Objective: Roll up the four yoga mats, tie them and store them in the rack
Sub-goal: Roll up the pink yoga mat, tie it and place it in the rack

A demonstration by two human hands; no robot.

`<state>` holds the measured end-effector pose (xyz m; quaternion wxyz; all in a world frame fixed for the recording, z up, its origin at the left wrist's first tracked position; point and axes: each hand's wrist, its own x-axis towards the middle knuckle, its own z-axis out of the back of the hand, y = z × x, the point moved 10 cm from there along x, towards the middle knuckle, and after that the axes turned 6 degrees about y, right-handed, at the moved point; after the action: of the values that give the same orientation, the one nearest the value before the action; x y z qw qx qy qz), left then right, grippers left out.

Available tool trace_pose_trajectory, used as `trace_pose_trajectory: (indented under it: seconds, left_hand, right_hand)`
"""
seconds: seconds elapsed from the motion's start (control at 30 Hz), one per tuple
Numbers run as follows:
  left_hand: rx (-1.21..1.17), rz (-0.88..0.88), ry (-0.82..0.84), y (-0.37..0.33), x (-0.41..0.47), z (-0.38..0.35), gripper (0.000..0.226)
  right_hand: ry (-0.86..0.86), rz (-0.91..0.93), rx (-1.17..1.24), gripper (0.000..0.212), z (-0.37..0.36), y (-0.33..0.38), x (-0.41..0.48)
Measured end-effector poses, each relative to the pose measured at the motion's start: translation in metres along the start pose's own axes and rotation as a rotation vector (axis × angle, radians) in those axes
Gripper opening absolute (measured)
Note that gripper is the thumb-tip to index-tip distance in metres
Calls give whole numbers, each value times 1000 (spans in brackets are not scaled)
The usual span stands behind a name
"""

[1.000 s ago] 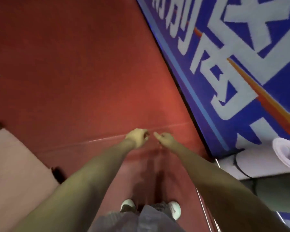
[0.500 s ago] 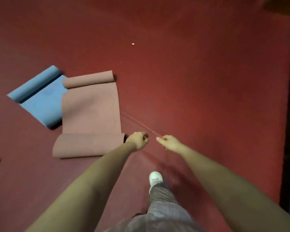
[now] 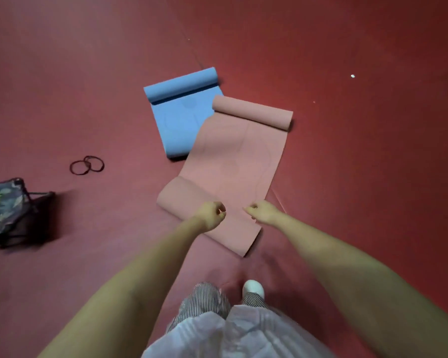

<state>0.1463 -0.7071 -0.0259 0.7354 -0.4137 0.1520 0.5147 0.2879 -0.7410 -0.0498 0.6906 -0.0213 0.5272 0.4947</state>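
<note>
1. Head view, the only one we get. The pink mat (image 3: 233,164) lies on the red floor (image 3: 360,177) right in front of the person. Its far end is curled into a small roll and its near end is flopped over on itself. Its far left edge overlaps the blue mat (image 3: 179,122), which sits just behind and to the left, far end rolled too.
2. The left hand (image 3: 211,215) and right hand (image 3: 263,211) hang close together over the near end of the pink mat. The fingers on both are curled in. I can't tell if anything thin is pinched in them, or if they touch the mat.
3. Two dark elastic bands (image 3: 87,165) lie on the floor well off to the left, near a folding frame (image 3: 8,210) with flowered cloth. There's no rack in shot, and only two mats.
4. Handling, my guess: these mats look light, soft and a bit springy, so a roll will want to uncurl. I'd flatten the flopped end, grip the edge out towards both corners and roll it tight and straight. Then pin it with one hand while a band goes round.
</note>
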Motion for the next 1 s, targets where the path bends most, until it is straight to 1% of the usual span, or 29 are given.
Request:
trace_pose_trajectory:
  seconds: [0.1,0.17,0.23,0.37,0.5,0.57,0.6,0.67,0.7,0.77,0.8,0.87,0.9,1.0]
  left_hand:
    - [-11,55,-1,46,20,25,29]
    - [-6,48,37,68,40,37,29]
    - [0,37,83,91,64,48,29]
    - [21,60,182,147,111,71,30]
    - [98,118,308,213,160,73,30]
    - [134,137,354,242,195,68,32]
    - [154,137,369,254,214,63,34]
    - [191,124,396,273,254,49,35]
    - [205,116,404,281,277,39,36]
    - [201,111,408,301,326,15,37]
    - [179,116,393,311,350,2,38]
    - [114,134,373,329,395,-26,40]
    - [95,130,364,335,418,-40,42]
    - [96,69,347,347,479,-78,54]
  right_hand:
    - [68,19,-53,37,-10,35,42]
    - [107,2,-94,41,-16,52,72]
    - [107,-31,-119,47,-17,68,103]
    - [23,-90,-11,45,-17,95,163]
    - [35,-174,86,39,-36,107,225]
    - [30,-198,108,28,-47,101,262]
    - [34,-197,121,30,-53,97,283]
    - [58,-216,120,40,-69,82,328]
    - [68,-236,96,40,-76,70,352]
    - [91,-256,93,34,-98,43,403]
    - [103,-247,117,28,-110,30,432]
    - [126,-263,147,24,-140,-1,484]
    - [111,-279,152,21,-150,-14,506]
    - [-21,-310,163,10,-164,-53,561]
